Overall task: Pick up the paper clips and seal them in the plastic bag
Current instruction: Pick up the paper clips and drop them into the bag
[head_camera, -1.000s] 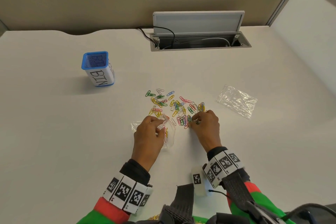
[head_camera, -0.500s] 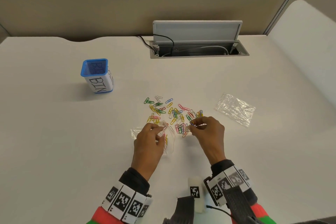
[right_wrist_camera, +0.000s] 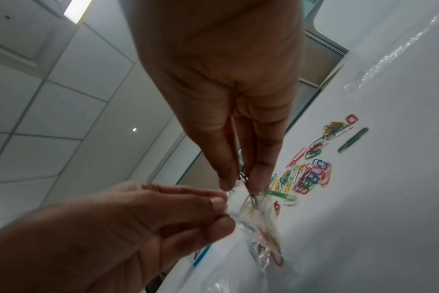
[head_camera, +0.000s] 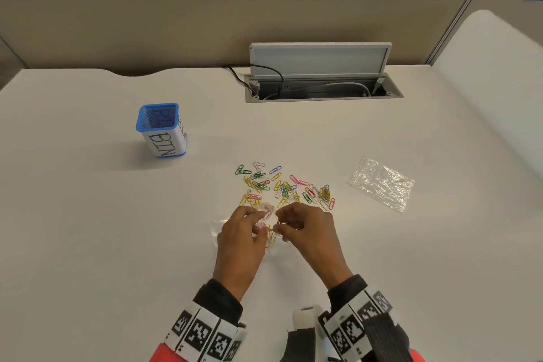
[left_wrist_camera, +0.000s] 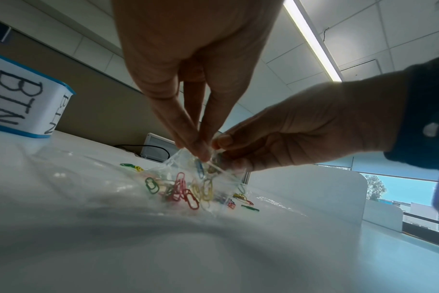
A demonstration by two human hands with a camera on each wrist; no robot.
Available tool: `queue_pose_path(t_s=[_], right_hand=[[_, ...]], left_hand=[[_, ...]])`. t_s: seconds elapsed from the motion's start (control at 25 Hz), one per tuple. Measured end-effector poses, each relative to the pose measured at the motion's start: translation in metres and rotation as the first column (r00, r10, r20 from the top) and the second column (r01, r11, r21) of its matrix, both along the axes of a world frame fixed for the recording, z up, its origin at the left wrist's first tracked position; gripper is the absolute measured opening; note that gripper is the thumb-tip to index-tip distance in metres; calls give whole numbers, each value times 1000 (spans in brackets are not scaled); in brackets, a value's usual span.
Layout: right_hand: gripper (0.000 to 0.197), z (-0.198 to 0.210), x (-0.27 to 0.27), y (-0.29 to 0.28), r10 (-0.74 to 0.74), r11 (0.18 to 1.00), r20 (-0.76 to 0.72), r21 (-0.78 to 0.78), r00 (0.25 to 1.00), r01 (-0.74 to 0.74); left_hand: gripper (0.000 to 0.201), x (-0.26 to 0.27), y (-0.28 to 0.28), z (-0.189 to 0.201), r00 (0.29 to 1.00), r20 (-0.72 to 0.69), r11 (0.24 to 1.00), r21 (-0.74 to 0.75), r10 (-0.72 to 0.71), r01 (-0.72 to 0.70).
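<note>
Several coloured paper clips (head_camera: 282,185) lie scattered on the white desk beyond my hands. My left hand (head_camera: 258,226) pinches the mouth of a clear plastic bag (head_camera: 269,236), which rests on the desk with several clips inside (left_wrist_camera: 186,190). My right hand (head_camera: 279,226) is at the bag's mouth, with a paper clip (right_wrist_camera: 244,179) pinched between thumb and finger. In the left wrist view my left hand's fingertips (left_wrist_camera: 201,150) grip the bag's edge. The right wrist view shows my right hand (right_wrist_camera: 241,184) over the bag (right_wrist_camera: 263,232), with loose clips (right_wrist_camera: 311,174) behind.
A second clear plastic bag (head_camera: 382,182) lies flat at the right. At the left stands a blue mesh cup labelled BIN (head_camera: 161,129). At the desk's far edge an open cable tray (head_camera: 323,91) holds wires. A partition wall runs behind it.
My right hand has come back from the clip pile to the bag's mouth with a clip pinched. My left hand has kept its hold on the bag. The head view has tilted up.
</note>
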State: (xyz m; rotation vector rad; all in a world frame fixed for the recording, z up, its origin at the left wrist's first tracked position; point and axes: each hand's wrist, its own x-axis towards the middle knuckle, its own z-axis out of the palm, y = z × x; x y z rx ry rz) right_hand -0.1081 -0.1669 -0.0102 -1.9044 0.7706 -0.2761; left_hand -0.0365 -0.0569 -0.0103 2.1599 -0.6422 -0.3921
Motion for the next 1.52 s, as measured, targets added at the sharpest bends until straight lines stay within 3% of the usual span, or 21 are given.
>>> queue_pose_path(t_s=[0.24, 0.4, 0.48, 0.56, 0.72, 0.8, 0.88, 0.96, 1.08, 1.28, 1.52], right_hand=[[18, 5, -1, -3, 130, 988, -19, -80, 991, -131], [17, 1, 3, -13, -88, 991, 114, -87, 990, 98], [18, -8, 5, -22, -141, 974, 63, -172, 988, 150], [24, -17, 6, -27, -90, 946, -63, -318, 994, 65], [32, -28, 2, -30, 2, 883, -243, -455, 970, -116], [29, -30, 1, -28, 7, 867, -260, -479, 966, -135], [26, -31, 1, -28, -5, 868, -257, -480, 966, -123], [24, -32, 2, -29, -27, 887, -235, -454, 972, -85], [18, -33, 1, -33, -86, 932, -188, -363, 978, 12], [15, -30, -5, -38, -227, 969, -51, -108, 972, 221], [22, 0, -7, -37, -306, 946, 126, 149, 944, 287]], left_hand=[[32, -1, -1, -1, 1000, -10, 998, -57, 9, -10], [29, 1, 2, -4, 1000, -1, 995, -98, 30, -30], [26, 4, 4, -5, 997, -11, 981, -177, 74, -74], [23, 9, 8, -5, 984, -94, 944, -283, 150, -171], [27, 22, 13, -9, 855, -476, 830, -378, 206, -410], [28, 23, 14, -10, 849, -492, 824, -388, 192, -411], [28, 20, 14, -10, 901, -399, 841, -419, 168, -342], [28, 18, 13, -9, 959, -240, 872, -424, 152, -245], [28, 16, 10, -9, 987, -91, 913, -376, 132, -157], [26, 13, 5, -9, 988, -124, 935, -331, 92, -129], [26, 10, -2, -7, 984, -174, 945, -312, 49, -102]])
